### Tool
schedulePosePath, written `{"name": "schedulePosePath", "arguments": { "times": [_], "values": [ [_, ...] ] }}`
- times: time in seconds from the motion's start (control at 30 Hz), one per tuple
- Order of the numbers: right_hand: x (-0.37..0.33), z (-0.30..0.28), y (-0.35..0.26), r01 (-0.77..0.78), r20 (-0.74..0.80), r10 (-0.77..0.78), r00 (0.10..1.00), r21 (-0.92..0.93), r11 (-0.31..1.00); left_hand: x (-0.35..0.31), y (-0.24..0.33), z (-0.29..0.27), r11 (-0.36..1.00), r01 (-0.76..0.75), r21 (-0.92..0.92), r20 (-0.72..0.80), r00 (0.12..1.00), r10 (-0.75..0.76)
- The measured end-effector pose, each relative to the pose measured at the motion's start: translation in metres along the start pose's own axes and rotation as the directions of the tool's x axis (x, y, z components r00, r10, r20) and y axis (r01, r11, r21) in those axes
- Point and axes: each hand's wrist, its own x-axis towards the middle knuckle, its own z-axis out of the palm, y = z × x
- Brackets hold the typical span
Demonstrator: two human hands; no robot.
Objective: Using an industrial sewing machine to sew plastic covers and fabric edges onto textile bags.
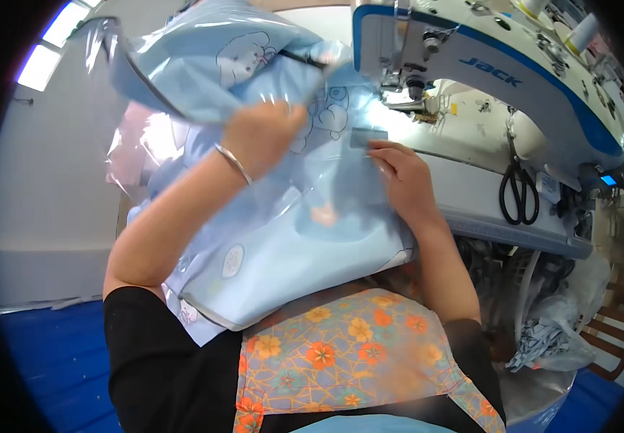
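A light blue, glossy plastic-covered sheet (276,252) with cartoon animal outlines and dark grey edging spreads over my lap and up to the sewing machine (485,65). My left hand (265,137), blurred by motion and with a bangle at the wrist, has its fingers curled on a raised fold of it. Beside the lit needle area, my right hand (404,177) pinches a small grey-blue rectangular piece (368,137) at its lower edge. Whether that piece is joined to the sheet I cannot tell. The left fingertips are partly hidden.
Black-handled scissors (520,191) lie on the machine table right of my right hand. Thread spools (583,32) stand on top of the machine. Below the table's right end sits a clear bag (554,332) of fabric scraps. A pale wall panel (52,180) rises at left.
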Motion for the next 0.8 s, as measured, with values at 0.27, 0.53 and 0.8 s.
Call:
{"name": "schedulePosePath", "arguments": {
  "times": [0.27,0.53,0.8],
  "values": [
    [-0.005,0.049,-0.027,0.199,-0.049,-0.264,0.963,-0.532,0.823,-0.015,-0.037,0.083,0.979,0.009,-0.206,-0.142,0.989,-0.038],
    [-0.007,0.046,-0.013,0.182,-0.115,-0.233,0.966,-0.343,0.921,-0.016,-0.058,0.084,0.965,-0.152,-0.216,-0.176,0.978,0.115],
    [-0.014,0.023,-0.028,0.062,-0.011,-0.065,0.998,-0.159,0.985,0.047,0.07,-0.02,0.777,0.153,-0.611,0.343,0.935,0.086]
  ]
}}
